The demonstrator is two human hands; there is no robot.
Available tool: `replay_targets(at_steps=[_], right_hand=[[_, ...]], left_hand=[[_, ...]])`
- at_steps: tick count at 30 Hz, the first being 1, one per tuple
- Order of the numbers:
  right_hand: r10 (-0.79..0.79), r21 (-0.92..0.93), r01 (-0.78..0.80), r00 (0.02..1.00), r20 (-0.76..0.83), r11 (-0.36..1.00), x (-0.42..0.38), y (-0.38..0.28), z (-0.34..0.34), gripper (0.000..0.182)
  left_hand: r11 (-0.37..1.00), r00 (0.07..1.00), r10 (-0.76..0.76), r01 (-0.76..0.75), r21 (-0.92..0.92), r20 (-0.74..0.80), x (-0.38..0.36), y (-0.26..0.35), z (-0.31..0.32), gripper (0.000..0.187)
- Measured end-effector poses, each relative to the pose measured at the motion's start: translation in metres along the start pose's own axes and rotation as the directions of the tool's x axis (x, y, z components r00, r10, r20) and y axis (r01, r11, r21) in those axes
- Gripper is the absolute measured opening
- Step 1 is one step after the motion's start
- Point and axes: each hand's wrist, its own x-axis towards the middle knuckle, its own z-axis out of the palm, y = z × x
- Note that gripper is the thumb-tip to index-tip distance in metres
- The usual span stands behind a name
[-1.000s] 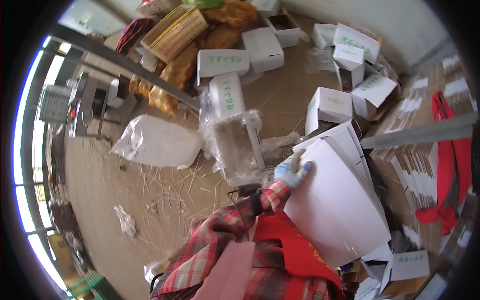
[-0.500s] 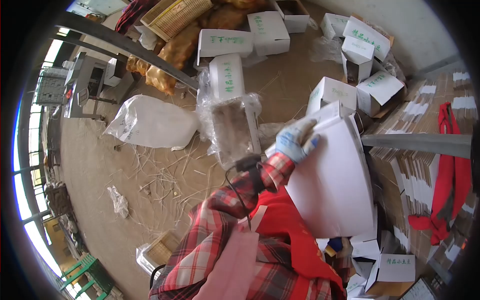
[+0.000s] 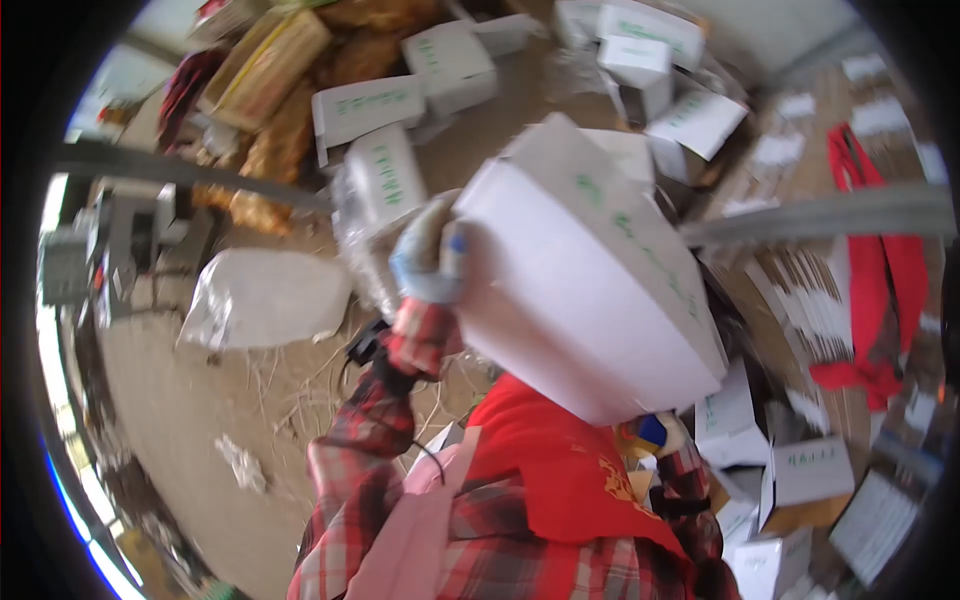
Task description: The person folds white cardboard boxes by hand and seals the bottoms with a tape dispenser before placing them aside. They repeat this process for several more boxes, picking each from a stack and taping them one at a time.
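Note:
A large white carton [image 3: 570, 290] with green writing on one side is tilted up in front of my chest. My left hand [image 3: 428, 255], in a pale blue and white glove, grips its left edge, with the thumb on the near face and the other fingers partly hidden behind the edge. Below the carton's lower right corner, my right hand [image 3: 672, 435] is closed around a blue and yellow object [image 3: 648, 433]. Most of that object is hidden, and its kind cannot be made out.
White cartons [image 3: 450, 65] with green writing stand around the floor. Flattened cardboard [image 3: 800, 300] is stacked at the right behind a metal rail [image 3: 830, 212], near a red cloth [image 3: 875, 290]. A white sack [image 3: 270, 298] and plastic strips lie at the left.
The carton has swung up and turned, so its green-lettered side now shows. My left hand has moved left with its edge. My right hand has come into view below. The camera view has shifted.

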Motion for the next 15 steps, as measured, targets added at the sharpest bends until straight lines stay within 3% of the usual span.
replay_targets(at_steps=[1, 3, 4, 6, 7, 8, 10, 11, 14, 15], right_hand=[[0.073, -0.002, -0.074, 0.997, -0.04, 0.997, 0.003, 0.002, -0.014, 0.032], [0.024, -0.031, -0.021, 0.996, 0.085, 0.999, -0.002, 0.01, -0.008, 0.035], [-0.034, -0.063, 0.035, 0.999, 0.018, 0.997, -0.005, 0.013, -0.001, 0.035], [-0.141, -0.118, 0.124, 0.979, -0.145, 0.985, -0.013, 0.015, 0.014, 0.033], [-0.194, -0.139, 0.164, 0.951, -0.239, 0.977, -0.023, 0.015, 0.019, 0.033], [-0.239, -0.156, 0.196, 0.91, -0.339, 0.968, -0.035, 0.016, 0.02, 0.032], [-0.289, -0.19, 0.22, 0.794, -0.535, 0.957, -0.057, 0.021, 0.021, 0.031], [-0.187, -0.035, 0.215, 0.747, -0.638, 0.976, -0.054, 0.034, 0.0, 0.031], [-0.205, 0.061, 0.393, 0.599, -0.774, 0.918, -0.069, 0.048, -0.03, 0.033], [-0.156, 0.102, 0.405, 0.555, -0.817, 0.909, -0.075, 0.056, -0.042, 0.035]], left_hand=[[1.0, 1.0, -0.006, 0.006, 0.004, 0.008, -0.003, -0.006, 0.001, 0.034], [0.999, 0.999, -0.041, 0.041, 0.007, 0.034, -0.004, -0.006, 0.01, 0.035], [0.997, 0.996, -0.073, 0.073, 0.006, 0.056, -0.005, -0.003, 0.015, 0.035], [0.998, 0.995, 0.032, -0.038, 0.058, 0.095, -0.012, -0.016, 0.039, 0.039], [0.999, 0.988, -0.027, 0.031, -0.024, 0.151, -0.019, -0.022, 0.053, 0.041], [0.99, 0.971, -0.08, 0.105, -0.099, 0.225, -0.028, -0.029, 0.069, 0.043], [0.895, 0.849, -0.258, 0.39, -0.216, 0.462, -0.034, -0.055, 0.098, 0.041], [0.881, 0.829, -0.226, 0.398, -0.256, 0.512, -0.04, -0.044, 0.118, 0.049], [0.889, 0.754, -0.131, 0.376, -0.259, 0.644, -0.041, 0.026, 0.186, 0.059], [0.788, 0.705, -0.12, 0.495, -0.365, 0.699, -0.054, 0.038, 0.214, 0.058]])
